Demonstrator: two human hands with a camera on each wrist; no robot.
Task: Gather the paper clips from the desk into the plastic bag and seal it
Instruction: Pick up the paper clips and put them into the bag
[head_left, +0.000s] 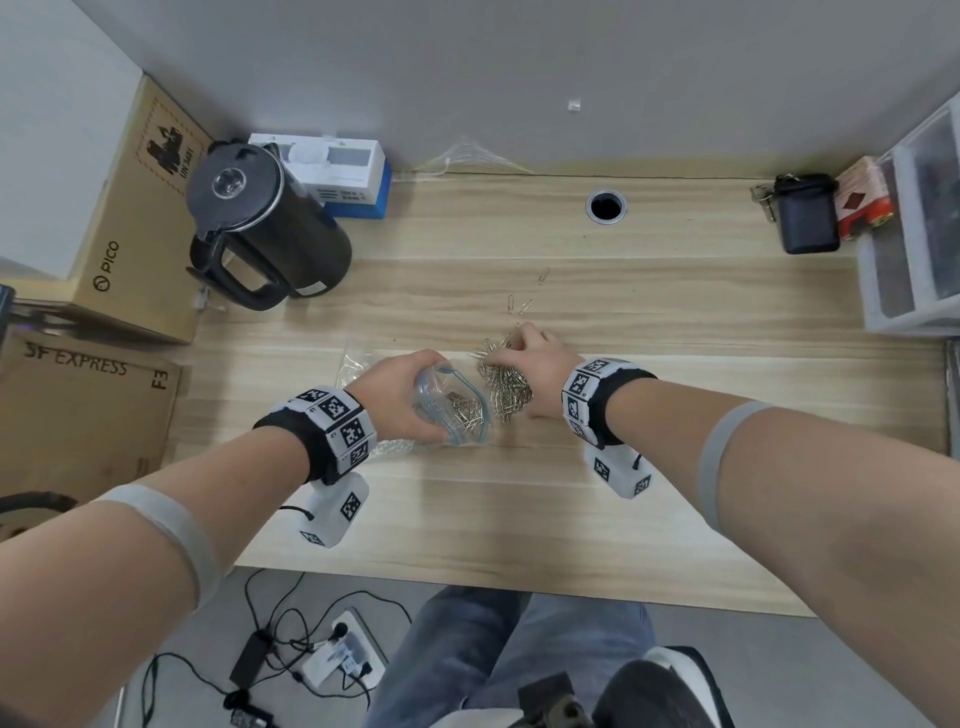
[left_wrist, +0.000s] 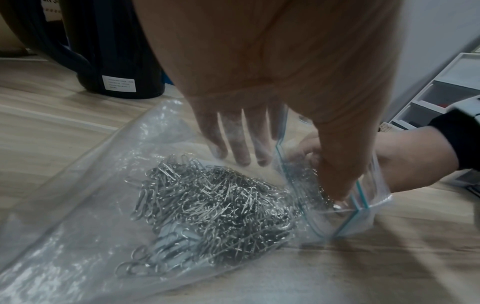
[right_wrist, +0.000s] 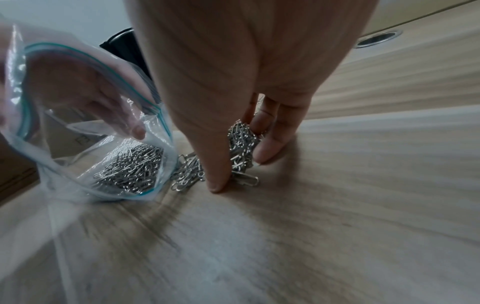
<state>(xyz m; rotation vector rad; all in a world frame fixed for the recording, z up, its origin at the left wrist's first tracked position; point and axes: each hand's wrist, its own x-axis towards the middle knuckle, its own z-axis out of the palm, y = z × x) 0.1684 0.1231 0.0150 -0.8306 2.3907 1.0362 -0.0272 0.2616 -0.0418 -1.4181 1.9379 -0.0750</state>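
A clear zip bag (head_left: 452, 410) with a blue seal strip lies on the wooden desk (head_left: 675, 364), holding many silver paper clips (left_wrist: 207, 205). My left hand (head_left: 415, 395) grips the bag's mouth and holds it wide, fingers (left_wrist: 241, 144) showing through the plastic and thumb at the rim. Just right of the mouth sits a heap of paper clips (head_left: 506, 389). My right hand (right_wrist: 241, 170) closes on that heap, thumb on one side, fingers (right_wrist: 267, 148) on the other, tips on the desk. A few loose clips (head_left: 519, 305) lie farther back.
A black kettle (head_left: 265, 228) and a white-and-blue box (head_left: 337, 171) stand at the back left beside cardboard boxes (head_left: 130, 218). A cable hole (head_left: 606, 206), a black case (head_left: 808, 215) and plastic drawers (head_left: 914, 234) are at the back right.
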